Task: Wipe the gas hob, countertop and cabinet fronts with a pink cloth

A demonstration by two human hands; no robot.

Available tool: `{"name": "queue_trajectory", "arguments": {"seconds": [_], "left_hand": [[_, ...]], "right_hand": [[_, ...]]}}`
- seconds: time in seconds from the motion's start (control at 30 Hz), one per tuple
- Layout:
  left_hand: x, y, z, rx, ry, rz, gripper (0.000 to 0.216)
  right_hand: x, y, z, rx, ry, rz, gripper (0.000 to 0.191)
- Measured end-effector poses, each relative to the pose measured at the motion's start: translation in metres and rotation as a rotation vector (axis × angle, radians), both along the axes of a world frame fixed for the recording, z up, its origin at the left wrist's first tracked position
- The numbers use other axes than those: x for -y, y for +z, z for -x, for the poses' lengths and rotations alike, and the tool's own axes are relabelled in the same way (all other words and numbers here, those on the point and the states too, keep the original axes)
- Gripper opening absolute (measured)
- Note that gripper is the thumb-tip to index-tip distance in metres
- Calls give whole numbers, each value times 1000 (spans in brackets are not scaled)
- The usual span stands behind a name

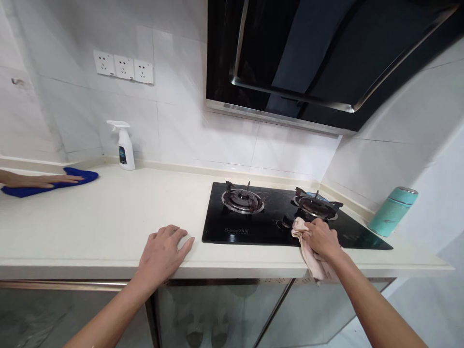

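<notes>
My right hand point(322, 238) is closed round a pale pink cloth point(308, 253), whose bunched top touches the control knob area of the black gas stove point(261, 237). The cloth's lower end hangs over the counter's front edge. My left hand point(164, 251) rests palm down on the cream countertop point(108, 227), fingers apart and holding nothing, just left of the stove. A left burner point(242, 200) and a right burner point(316, 207) sit on the glass top, and a black knob point(288, 221) shows beside the cloth.
At far left another person's hand point(43, 181) presses a blue cloth point(81, 176) on the counter. A white spray bottle point(126, 150) stands by the wall. A teal bottle point(393, 212) is at the right. The range hood point(290, 63) overhangs the stove.
</notes>
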State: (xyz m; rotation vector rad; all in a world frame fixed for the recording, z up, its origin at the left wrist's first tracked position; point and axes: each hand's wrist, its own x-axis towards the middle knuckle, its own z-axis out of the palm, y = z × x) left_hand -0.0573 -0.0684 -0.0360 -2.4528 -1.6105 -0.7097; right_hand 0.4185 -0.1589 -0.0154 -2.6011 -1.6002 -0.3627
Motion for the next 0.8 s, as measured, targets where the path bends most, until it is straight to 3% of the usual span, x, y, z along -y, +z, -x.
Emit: {"name": "queue_trajectory", "arguments": {"seconds": [0.1, 0.27, 0.43, 0.6, 0.63, 0.7, 0.8], "left_hand": [[-2, -2, 0, -10, 1, -12, 44], [-5, -4, 1, -7, 7, -12, 44], [-2, -1, 1, 22, -3, 5, 44], [-5, -5, 5, 43, -33, 3, 44], [-6, -6, 6, 42, -38, -1, 44], [-7, -8, 7, 39, -43, -6, 45], [-8, -7, 7, 33, -28, 7, 46]], "right_hand": [[-25, 8, -3, -27, 34, 50, 29], [-48, 3, 1, -22, -24, -16, 33], [-18, -1, 8, -57, 47, -15, 25], [20, -6, -14, -232, 342, -10, 33], [24, -7, -25, -246, 321, -13, 40], [31, -8, -55, -207, 139, -15, 53], [34, -1, -101, -96, -88, -53, 49]]}}
